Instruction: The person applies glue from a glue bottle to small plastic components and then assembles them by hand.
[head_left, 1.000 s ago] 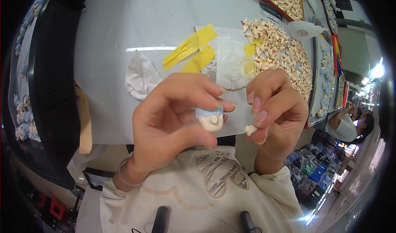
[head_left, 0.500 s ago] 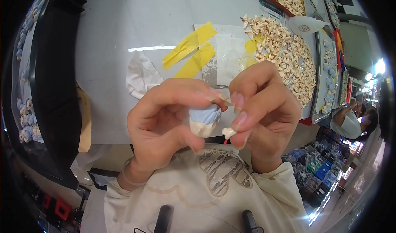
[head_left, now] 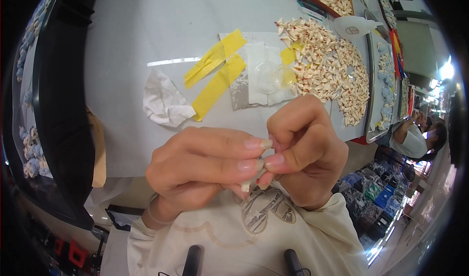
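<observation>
In front of my chest my two hands meet at the fingertips. My left hand (head_left: 195,166) is closed, its fingers covering the small blue-and-cream figurine that showed in it half a second ago. Only a cream bit (head_left: 245,185) peeks out below the left fingertips. My right hand (head_left: 310,154) pinches with thumb and fingers against the left fingertips. A tiny cream piece with a red end (head_left: 258,181) shows at the right fingertips, mostly hidden. Whether the piece touches the figurine cannot be seen.
Beyond my hands lie a crumpled white tissue (head_left: 166,102), yellow tape strips (head_left: 215,88) and a clear round dish (head_left: 266,78). A heap of cream, red-tipped pieces (head_left: 332,66) spreads right, near a white bottle (head_left: 354,27). Trays of blue-and-cream figurines (head_left: 385,88) flank the table; another person (head_left: 413,139) sits far right.
My hands have come together and moved slightly nearer my body. The left fingers have turned over the figurine, hiding its blue top, and the right hand's cream piece has moved in against them.
</observation>
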`<act>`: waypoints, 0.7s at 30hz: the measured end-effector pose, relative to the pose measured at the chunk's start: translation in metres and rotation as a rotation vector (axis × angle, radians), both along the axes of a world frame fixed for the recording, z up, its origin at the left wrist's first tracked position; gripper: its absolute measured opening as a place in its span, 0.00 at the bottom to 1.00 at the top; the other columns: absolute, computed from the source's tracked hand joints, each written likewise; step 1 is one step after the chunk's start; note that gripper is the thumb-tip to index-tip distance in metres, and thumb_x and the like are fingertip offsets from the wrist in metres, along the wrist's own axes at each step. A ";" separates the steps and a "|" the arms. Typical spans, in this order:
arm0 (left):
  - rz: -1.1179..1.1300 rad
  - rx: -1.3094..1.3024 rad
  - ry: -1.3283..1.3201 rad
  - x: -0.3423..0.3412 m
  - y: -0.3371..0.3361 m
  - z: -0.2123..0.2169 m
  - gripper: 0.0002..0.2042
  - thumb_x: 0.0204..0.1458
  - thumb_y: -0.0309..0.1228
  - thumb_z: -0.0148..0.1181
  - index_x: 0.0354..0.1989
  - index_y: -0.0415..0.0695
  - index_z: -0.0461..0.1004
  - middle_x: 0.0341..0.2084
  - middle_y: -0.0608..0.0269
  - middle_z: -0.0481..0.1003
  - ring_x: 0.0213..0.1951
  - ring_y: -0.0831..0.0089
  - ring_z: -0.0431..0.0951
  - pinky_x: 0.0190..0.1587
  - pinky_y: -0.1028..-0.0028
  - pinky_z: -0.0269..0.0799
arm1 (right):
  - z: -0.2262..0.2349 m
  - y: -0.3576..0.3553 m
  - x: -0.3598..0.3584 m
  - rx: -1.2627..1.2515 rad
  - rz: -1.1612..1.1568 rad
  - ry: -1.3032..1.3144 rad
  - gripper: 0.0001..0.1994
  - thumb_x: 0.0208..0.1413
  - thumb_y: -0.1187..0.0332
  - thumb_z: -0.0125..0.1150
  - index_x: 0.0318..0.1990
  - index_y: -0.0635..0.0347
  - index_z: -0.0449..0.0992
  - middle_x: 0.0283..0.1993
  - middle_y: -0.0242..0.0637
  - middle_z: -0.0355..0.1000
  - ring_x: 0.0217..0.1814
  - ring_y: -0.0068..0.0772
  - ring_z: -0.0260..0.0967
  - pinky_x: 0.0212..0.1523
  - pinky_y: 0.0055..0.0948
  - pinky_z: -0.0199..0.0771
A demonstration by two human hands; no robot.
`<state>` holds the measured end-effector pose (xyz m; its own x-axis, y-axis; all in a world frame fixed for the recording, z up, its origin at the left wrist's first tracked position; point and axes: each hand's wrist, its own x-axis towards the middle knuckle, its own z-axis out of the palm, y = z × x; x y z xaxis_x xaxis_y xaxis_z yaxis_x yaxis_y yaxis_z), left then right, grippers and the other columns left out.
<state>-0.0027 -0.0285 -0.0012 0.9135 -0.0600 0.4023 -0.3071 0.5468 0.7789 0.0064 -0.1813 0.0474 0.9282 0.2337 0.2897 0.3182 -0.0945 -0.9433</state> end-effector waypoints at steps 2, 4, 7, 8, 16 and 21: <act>0.014 0.086 -0.014 -0.001 0.000 0.004 0.14 0.37 0.07 0.57 0.34 0.33 0.76 0.39 0.41 0.73 0.34 0.62 0.79 0.31 0.76 0.77 | 0.002 -0.003 -0.005 -0.032 -0.033 0.060 0.10 0.36 0.84 0.65 0.21 0.62 0.69 0.29 0.37 0.64 0.26 0.23 0.62 0.20 0.19 0.64; 0.026 0.173 -0.030 -0.001 -0.001 0.005 0.13 0.38 0.08 0.57 0.34 0.33 0.76 0.39 0.42 0.73 0.34 0.62 0.79 0.32 0.76 0.77 | -0.002 -0.020 -0.005 -0.027 -0.021 -0.027 0.09 0.37 0.85 0.65 0.22 0.63 0.71 0.29 0.37 0.65 0.27 0.22 0.62 0.22 0.19 0.65; -0.053 0.166 0.027 -0.001 0.001 0.004 0.12 0.39 0.11 0.61 0.35 0.34 0.76 0.39 0.44 0.73 0.36 0.61 0.79 0.35 0.74 0.76 | 0.006 -0.058 0.002 -0.073 -0.276 -0.063 0.07 0.38 0.85 0.63 0.26 0.66 0.74 0.32 0.37 0.67 0.32 0.25 0.65 0.33 0.22 0.68; -0.032 0.141 0.075 -0.003 0.001 0.002 0.12 0.39 0.13 0.62 0.35 0.34 0.75 0.39 0.45 0.73 0.38 0.61 0.78 0.37 0.73 0.76 | 0.005 -0.078 0.012 -0.207 -0.382 -0.087 0.08 0.37 0.85 0.61 0.28 0.65 0.75 0.33 0.37 0.68 0.35 0.27 0.67 0.36 0.24 0.68; -0.017 0.233 0.063 -0.001 -0.003 0.000 0.13 0.39 0.17 0.64 0.36 0.34 0.73 0.39 0.46 0.73 0.40 0.61 0.77 0.42 0.72 0.73 | -0.009 -0.099 0.055 -0.844 -0.200 -0.114 0.13 0.38 0.84 0.57 0.34 0.60 0.77 0.34 0.38 0.68 0.40 0.38 0.68 0.38 0.28 0.68; -0.020 0.277 0.114 -0.002 -0.001 0.002 0.14 0.38 0.17 0.65 0.36 0.35 0.73 0.39 0.46 0.73 0.41 0.64 0.75 0.41 0.73 0.72 | -0.010 -0.103 0.059 -0.818 -0.192 -0.085 0.08 0.39 0.83 0.58 0.30 0.64 0.74 0.30 0.37 0.68 0.34 0.36 0.69 0.33 0.28 0.68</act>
